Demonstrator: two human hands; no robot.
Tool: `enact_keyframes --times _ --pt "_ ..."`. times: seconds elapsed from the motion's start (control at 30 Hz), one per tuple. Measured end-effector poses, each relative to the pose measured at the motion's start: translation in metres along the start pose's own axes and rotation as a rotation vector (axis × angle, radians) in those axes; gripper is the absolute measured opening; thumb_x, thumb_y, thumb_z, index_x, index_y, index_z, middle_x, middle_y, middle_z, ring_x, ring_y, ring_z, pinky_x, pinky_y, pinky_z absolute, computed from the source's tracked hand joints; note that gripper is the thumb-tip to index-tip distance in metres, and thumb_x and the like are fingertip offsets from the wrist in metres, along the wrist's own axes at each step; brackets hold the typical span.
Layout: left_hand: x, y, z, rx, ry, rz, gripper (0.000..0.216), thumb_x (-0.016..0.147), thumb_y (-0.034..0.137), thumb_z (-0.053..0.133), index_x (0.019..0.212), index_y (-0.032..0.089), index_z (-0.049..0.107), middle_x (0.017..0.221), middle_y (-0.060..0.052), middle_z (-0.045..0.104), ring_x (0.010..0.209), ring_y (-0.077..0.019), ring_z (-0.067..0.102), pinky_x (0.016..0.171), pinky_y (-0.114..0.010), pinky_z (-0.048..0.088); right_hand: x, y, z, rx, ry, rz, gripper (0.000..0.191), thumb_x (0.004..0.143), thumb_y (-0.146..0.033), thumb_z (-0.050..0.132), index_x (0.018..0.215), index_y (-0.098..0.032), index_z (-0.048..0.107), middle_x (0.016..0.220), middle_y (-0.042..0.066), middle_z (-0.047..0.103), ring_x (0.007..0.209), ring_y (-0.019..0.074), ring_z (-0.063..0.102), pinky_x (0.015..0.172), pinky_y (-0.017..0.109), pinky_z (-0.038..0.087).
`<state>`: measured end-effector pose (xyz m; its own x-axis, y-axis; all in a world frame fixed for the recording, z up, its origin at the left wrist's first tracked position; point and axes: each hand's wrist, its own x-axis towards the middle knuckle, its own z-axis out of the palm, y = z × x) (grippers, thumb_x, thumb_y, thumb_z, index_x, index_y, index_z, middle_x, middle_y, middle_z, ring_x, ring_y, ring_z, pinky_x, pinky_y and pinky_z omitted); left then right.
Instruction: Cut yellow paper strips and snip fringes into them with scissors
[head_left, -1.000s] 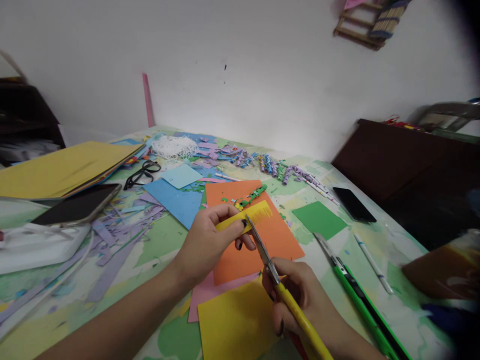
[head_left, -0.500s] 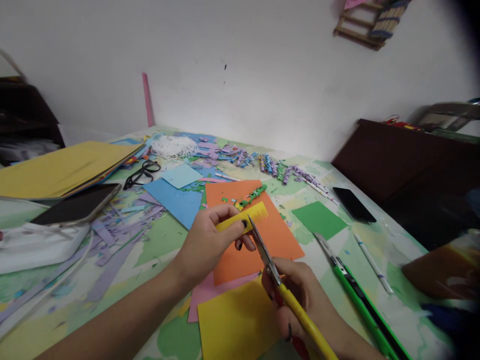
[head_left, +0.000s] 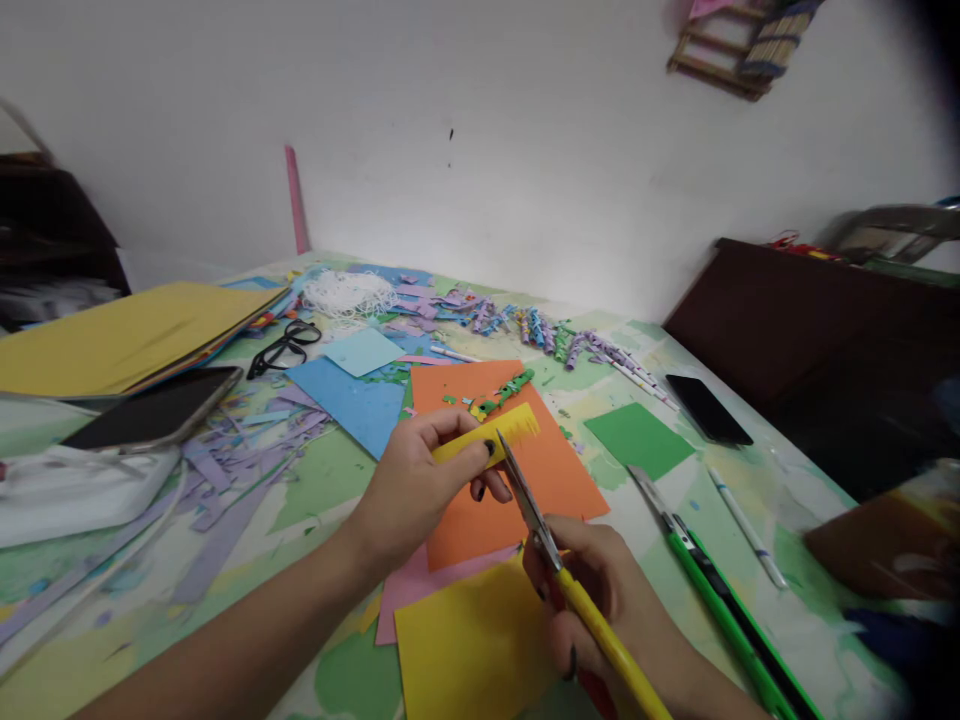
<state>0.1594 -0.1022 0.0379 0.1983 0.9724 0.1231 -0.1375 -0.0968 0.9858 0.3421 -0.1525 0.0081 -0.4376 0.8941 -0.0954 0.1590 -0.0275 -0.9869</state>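
My left hand pinches a yellow paper strip with a fringed right end, held above an orange sheet. My right hand grips yellow-handled scissors, whose blades point up and left and meet the strip's lower edge beside my left thumb. A yellow sheet lies under my right wrist, over a pink sheet.
On the table's right lie a green square, green utility knife, white pen and black phone. Blue sheets, glasses, another phone, purple scraps, yellow card stack sit left. Rolled paper pieces line the far edge.
The scissors have worked a little along the strip's edge and my right hand's fingers have shifted on the handles. My left hand still holds the strip in place.
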Motion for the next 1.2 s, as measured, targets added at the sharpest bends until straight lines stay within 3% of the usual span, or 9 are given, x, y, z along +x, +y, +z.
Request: enact_keyframes --times 0.27,0.63,1.0,1.2 --pt "-0.0008 0.0020 0.0006 -0.002 0.011 -0.002 0.016 0.082 0.011 0.057 0.066 0.014 0.058 0.052 0.002 0.066 0.050 -0.0061 0.056 0.051 -0.015 0.042 0.0004 -0.0032 0.0030 0.017 0.028 0.040 0.054 0.053 -0.055 0.082 0.063 -0.020 0.041 0.053 -0.008 0.033 0.047 0.0066 0.030 0.039 0.018 0.026" --pt "0.0000 0.0007 0.0000 -0.015 0.002 0.013 0.016 0.082 0.010 0.056 0.066 0.014 0.059 0.052 0.002 0.067 0.050 -0.0064 0.058 0.051 -0.015 0.042 0.0018 -0.0035 0.0025 0.047 0.020 0.053 0.056 0.052 -0.054 0.084 0.062 -0.019 0.041 0.050 -0.010 0.032 0.043 0.0051 0.031 0.037 0.017 0.025" --pt "0.0003 -0.0009 -0.0001 -0.006 -0.001 0.008 0.016 0.082 0.012 0.057 0.066 0.014 0.059 0.052 0.002 0.066 0.050 -0.0071 0.057 0.051 -0.017 0.042 -0.0002 0.0010 0.0003 -0.002 0.013 0.012 0.062 0.051 -0.070 0.075 0.067 -0.020 0.043 0.053 -0.008 0.032 0.047 0.0066 0.028 0.038 0.019 0.023" --pt "0.0000 -0.0007 0.0008 0.012 0.009 0.010 0.016 0.082 0.012 0.057 0.066 0.014 0.058 0.054 0.002 0.066 0.050 -0.0074 0.057 0.051 -0.018 0.043 -0.0034 0.0016 -0.0013 0.035 0.005 -0.004 0.067 0.049 -0.079 0.069 0.069 -0.019 0.044 0.057 -0.008 0.033 0.048 0.0068 0.030 0.039 0.018 0.028"
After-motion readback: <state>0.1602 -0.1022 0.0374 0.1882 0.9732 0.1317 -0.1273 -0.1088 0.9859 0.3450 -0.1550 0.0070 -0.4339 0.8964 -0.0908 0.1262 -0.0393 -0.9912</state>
